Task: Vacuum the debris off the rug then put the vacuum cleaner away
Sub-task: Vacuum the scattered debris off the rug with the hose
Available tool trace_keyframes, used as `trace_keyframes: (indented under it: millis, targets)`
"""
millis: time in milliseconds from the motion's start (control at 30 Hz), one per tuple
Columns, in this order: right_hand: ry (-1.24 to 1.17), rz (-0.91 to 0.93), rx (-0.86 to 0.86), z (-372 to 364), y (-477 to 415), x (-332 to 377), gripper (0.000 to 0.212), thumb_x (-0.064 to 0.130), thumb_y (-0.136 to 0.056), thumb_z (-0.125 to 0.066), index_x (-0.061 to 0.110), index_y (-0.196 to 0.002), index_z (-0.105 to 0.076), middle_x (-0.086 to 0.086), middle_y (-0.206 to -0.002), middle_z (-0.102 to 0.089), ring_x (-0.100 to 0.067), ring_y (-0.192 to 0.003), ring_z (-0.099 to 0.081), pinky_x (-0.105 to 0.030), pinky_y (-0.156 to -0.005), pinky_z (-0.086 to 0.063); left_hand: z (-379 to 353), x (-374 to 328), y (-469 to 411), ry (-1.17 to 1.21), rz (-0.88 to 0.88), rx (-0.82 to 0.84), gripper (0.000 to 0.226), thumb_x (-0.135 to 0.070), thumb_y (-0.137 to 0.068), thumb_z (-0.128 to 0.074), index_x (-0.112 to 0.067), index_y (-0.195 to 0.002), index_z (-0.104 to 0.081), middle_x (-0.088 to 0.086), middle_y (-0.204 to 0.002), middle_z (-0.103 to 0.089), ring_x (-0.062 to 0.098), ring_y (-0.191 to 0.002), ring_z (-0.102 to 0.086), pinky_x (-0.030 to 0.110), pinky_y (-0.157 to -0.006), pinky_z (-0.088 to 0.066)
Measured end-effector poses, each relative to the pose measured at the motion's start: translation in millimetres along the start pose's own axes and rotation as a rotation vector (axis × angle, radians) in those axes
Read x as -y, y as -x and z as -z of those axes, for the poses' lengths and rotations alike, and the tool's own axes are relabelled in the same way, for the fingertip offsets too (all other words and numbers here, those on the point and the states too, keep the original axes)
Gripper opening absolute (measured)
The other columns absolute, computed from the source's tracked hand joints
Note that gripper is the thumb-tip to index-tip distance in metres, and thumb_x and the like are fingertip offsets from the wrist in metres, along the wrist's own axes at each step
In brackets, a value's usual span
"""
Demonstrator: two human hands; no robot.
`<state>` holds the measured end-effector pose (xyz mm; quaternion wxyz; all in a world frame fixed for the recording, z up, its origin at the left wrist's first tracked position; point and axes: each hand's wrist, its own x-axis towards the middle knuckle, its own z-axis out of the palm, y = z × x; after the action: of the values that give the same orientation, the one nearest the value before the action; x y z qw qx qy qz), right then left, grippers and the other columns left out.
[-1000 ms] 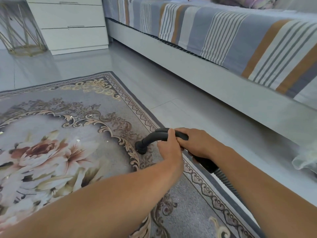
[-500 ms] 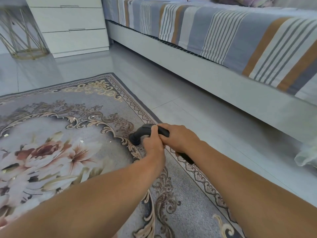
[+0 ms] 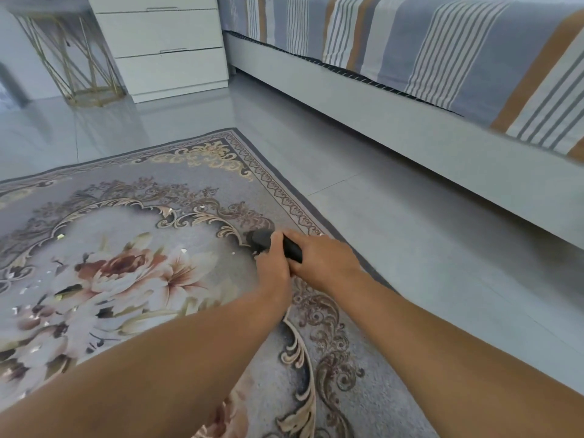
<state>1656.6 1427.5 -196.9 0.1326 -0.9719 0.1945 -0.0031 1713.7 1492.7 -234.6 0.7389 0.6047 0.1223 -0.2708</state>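
Note:
A grey floral rug (image 3: 132, 203) lies on the tiled floor, with several small pale bits of debris (image 3: 183, 250) scattered over its flower centre. Both hands grip the black curved vacuum hose nozzle (image 3: 259, 240), whose tip rests on the rug near the right border. My left hand (image 3: 272, 263) wraps the nozzle just behind the tip. Right behind it, my right hand (image 3: 322, 259) holds the handle. The hose and the vacuum body are hidden behind my arms.
A bed (image 3: 410, 55) with a striped cover and a white frame runs along the right side. A white drawer unit (image 3: 164, 42) stands at the back, with a gold wire stand (image 3: 79, 58) to its left. Grey tiles (image 3: 426, 248) lie between rug and bed.
Both hands have pushed the nozzle forward along the rug's right side, away from me. The view has shifted with them, and the grip is unchanged.

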Motion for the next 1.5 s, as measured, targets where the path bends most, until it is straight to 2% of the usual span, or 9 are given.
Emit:
trace_keyframes:
  millis: [133,300,500,600,700,867,1000,1233,1500]
  targets:
    - [-0.027,-0.015,0.02,15,21,-15,0.052,0.053,-0.094,-0.045,0.054,-0.143,-0.026,0.006,-0.109,-0.067,-0.02,-0.095,-0.063,-0.033,-0.073,-0.051,-8,9,11,-0.026,0.013,0.058,0.048,-0.04,-0.095,-0.054,-0.001,-0.122,-0.056,0.017,-0.108,-0.068,0.027,-0.09,-0.068,0.029,-0.063,-0.055]
    - [0.049,0.017,-0.014,-1,-10,6,0.048,0.053,-0.095,-0.041,0.051,-0.141,-0.026,-0.001,-0.098,-0.068,-0.025,-0.083,-0.065,-0.033,-0.061,-0.047,-2,-13,2,-0.024,-0.006,-0.051,0.055,-0.042,-0.094,-0.053,0.005,-0.125,-0.054,0.02,-0.112,-0.066,0.031,-0.097,-0.066,0.038,-0.077,-0.054]
    - [0.032,0.103,0.026,-4,-5,13,0.054,0.047,-0.093,-0.048,0.053,-0.142,-0.027,0.0,-0.102,-0.069,-0.024,-0.088,-0.065,-0.031,-0.063,-0.044,13,-10,13,-0.091,-0.088,-0.118,0.033,-0.035,-0.1,-0.047,-0.004,-0.096,-0.056,0.008,-0.087,-0.061,0.02,-0.075,-0.057,0.027,-0.063,-0.046]
    - [-0.071,0.114,0.078,9,8,-3,0.056,0.049,-0.092,-0.052,0.054,-0.143,-0.029,0.006,-0.117,-0.066,-0.019,-0.099,-0.063,-0.029,-0.072,-0.045,9,2,17,-0.156,-0.068,-0.088,0.05,-0.045,-0.097,-0.046,0.0,-0.117,-0.056,0.014,-0.104,-0.066,0.026,-0.085,-0.062,0.036,-0.072,-0.049]
    - [-0.094,0.054,0.045,9,13,-16,0.054,0.054,-0.093,-0.049,0.056,-0.143,-0.027,0.01,-0.116,-0.066,-0.013,-0.091,-0.06,-0.027,-0.07,-0.047,-1,4,23,-0.179,-0.07,-0.053,0.055,-0.045,-0.096,-0.049,-0.002,-0.13,-0.049,0.014,-0.118,-0.063,0.029,-0.102,-0.062,0.041,-0.089,-0.051]
    - [-0.108,-0.083,-0.076,-2,15,-24,0.051,0.059,-0.093,-0.041,0.058,-0.14,-0.023,0.005,-0.099,-0.068,-0.015,-0.07,-0.059,-0.034,-0.068,-0.055,-15,-2,17,-0.171,-0.109,0.074,0.038,-0.037,-0.095,-0.055,-0.005,-0.116,-0.058,0.012,-0.111,-0.067,0.025,-0.1,-0.064,0.032,-0.08,-0.05]
    - [-0.188,-0.037,-0.015,4,9,-24,0.048,0.054,-0.093,-0.046,0.055,-0.139,-0.033,0.008,-0.108,-0.068,-0.002,-0.054,-0.05,-0.035,-0.071,-0.057,-16,0,15,-0.168,-0.042,0.023,0.053,-0.041,-0.094,-0.055,-0.001,-0.128,-0.053,0.014,-0.117,-0.063,0.029,-0.105,-0.062,0.043,-0.094,-0.05]
    - [-0.212,0.047,0.131,19,3,-26,0.047,0.051,-0.092,-0.052,0.059,-0.135,-0.035,0.018,-0.09,-0.06,-0.013,-0.056,-0.067,-0.02,-0.055,-0.048,-18,3,14,-0.094,-0.027,-0.064,0.046,-0.041,-0.095,-0.052,-0.001,-0.119,-0.055,0.012,-0.108,-0.065,0.028,-0.095,-0.063,0.038,-0.083,-0.051]
    - [-0.407,-0.12,0.092,14,26,-57,0.046,0.042,-0.095,-0.053,0.053,-0.138,-0.039,0.011,-0.076,-0.063,-0.017,-0.048,-0.066,-0.034,-0.06,-0.06,-48,20,26,-0.132,0.028,0.059,0.061,-0.045,-0.092,-0.056,-0.004,-0.134,-0.044,0.014,-0.123,-0.061,0.03,-0.109,-0.061,0.046,-0.098,-0.048]
